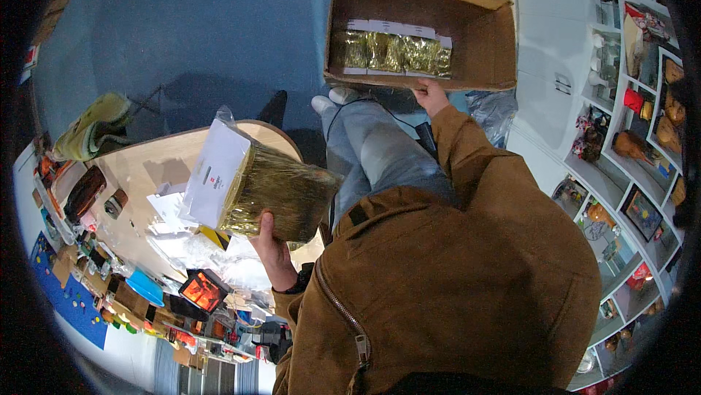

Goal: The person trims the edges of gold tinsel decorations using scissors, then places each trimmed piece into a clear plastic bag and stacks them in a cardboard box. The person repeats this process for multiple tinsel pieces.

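Observation:
My left hand (pixel 275 255) grips a gold tinsel fringe pack (pixel 279 192) in clear plastic with a white card header (pixel 215 168) that bears writing. The pack is held over the edge of a wooden table. My right hand (pixel 431 97) holds the near rim of an open cardboard box (pixel 476 55), thumb on the wall and the other fingers hidden. Inside the box several gold packs (pixel 397 51) with white card ends lie in a row, and bare cardboard shows to their right.
The light wood table (pixel 128 176) carries white papers, plastic wrapping and a lit screen (pixel 201 291). A green cloth (pixel 98 124) hangs near its far end. On the right, white shelves (pixel 613 176) hold ornaments. A grey plastic bag (pixel 492 115) lies beside the box on the blue floor (pixel 219 22).

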`<state>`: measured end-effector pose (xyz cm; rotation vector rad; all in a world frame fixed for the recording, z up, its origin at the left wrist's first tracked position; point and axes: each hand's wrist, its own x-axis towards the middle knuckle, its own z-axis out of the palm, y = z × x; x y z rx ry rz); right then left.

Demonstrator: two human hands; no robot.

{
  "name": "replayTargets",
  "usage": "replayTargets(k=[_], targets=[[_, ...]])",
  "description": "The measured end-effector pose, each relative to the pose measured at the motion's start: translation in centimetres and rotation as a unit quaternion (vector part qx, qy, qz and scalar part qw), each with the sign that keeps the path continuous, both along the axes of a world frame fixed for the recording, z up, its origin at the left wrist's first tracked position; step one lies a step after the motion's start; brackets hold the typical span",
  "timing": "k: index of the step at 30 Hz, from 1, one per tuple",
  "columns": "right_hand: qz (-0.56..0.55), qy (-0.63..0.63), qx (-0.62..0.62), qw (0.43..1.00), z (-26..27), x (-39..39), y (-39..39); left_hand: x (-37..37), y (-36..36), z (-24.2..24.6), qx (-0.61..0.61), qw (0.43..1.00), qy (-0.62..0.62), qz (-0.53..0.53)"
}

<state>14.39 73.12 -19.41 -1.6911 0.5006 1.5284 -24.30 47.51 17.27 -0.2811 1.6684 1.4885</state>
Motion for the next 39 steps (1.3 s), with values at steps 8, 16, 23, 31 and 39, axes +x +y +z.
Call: replayTargets(k=[8,16,23,31,39], targets=[[0.345,-0.109,0.06,0.93,3.5,-4.0,-2.1,-4.3,0.3,-1.2,0.067,0.997,-0.005,-0.031],[0.14,-0.051,0.023,0.989,2.7,-9.3,-3.5,-9.8,-2.9,-1.3,0.05,0.997,0.039,-0.048],[0.706,-0.378,0.231,0.553,1.9,-9.9,3.2,-10.5,0.0,-0.7,0.035,0.994,0.075,-0.066],[0.769,-0.36,0.353,0.393,-10.7,-5.1,19.9,-4.1,13.4,1.2,0.058,0.993,0.097,-0.037],[0.728,-0.239,0.319,0.557,-11.4,-3.6,20.9,3.8,31.8,-1.1,-0.011,0.997,0.032,-0.068]])
